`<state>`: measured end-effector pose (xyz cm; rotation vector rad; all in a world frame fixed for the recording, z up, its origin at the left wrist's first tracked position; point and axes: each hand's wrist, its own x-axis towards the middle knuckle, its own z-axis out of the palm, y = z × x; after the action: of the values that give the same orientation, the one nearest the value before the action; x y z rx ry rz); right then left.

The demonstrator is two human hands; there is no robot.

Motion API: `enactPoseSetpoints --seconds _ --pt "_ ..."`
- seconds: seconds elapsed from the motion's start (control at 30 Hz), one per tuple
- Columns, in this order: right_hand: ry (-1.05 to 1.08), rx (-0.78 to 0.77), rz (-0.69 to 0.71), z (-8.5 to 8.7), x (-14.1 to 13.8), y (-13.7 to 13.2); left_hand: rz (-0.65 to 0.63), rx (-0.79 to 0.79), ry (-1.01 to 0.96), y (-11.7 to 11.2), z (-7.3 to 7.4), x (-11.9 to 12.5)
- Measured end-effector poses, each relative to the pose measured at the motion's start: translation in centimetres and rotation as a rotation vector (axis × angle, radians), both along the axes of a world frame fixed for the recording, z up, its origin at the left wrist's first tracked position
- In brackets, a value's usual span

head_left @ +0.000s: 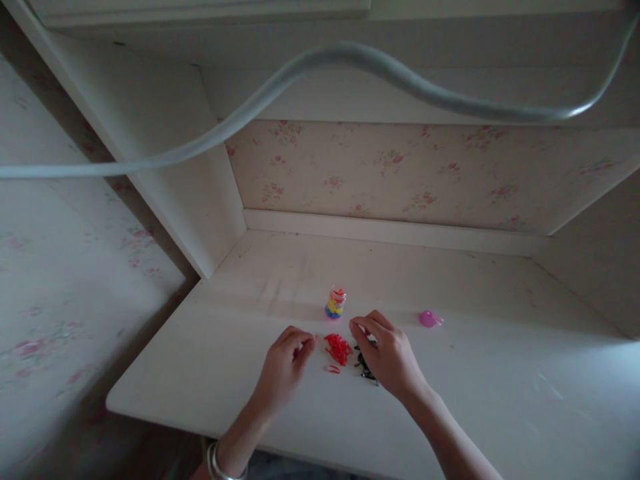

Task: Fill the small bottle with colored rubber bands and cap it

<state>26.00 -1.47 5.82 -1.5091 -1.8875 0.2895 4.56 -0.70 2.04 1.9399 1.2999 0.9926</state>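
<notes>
- Our right hand (387,353) hides part of the black bands (360,363); we cannot tell whether its pinch holds anything.
- Our left hand (286,362) pinches too, near a red speck (316,338); whether gripped, we cannot tell.
- Thin, glossy red bands (339,350) lie heaped between our hands, the clear, colour-layered jar (335,305) just behind.

Black pieces (367,375) partly behind right hand (387,353).

I can read no text, label, brand, number or sign anywhere, from the upper left of the frame to the lower right.
</notes>
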Motion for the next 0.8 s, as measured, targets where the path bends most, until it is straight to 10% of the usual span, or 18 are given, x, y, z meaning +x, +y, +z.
enactPoseSetpoints --seconds 0.33,0.8 --pt "-0.299 -0.030 0.120 -4.2 -2.3 -4.2 -0.012 0.246 0.001 4.6 5.5 2.8" --pt "-0.463 0.052 0.115 -6.6 -3.6 -3.6 0.005 0.360 0.256 7.5 6.3 4.4"
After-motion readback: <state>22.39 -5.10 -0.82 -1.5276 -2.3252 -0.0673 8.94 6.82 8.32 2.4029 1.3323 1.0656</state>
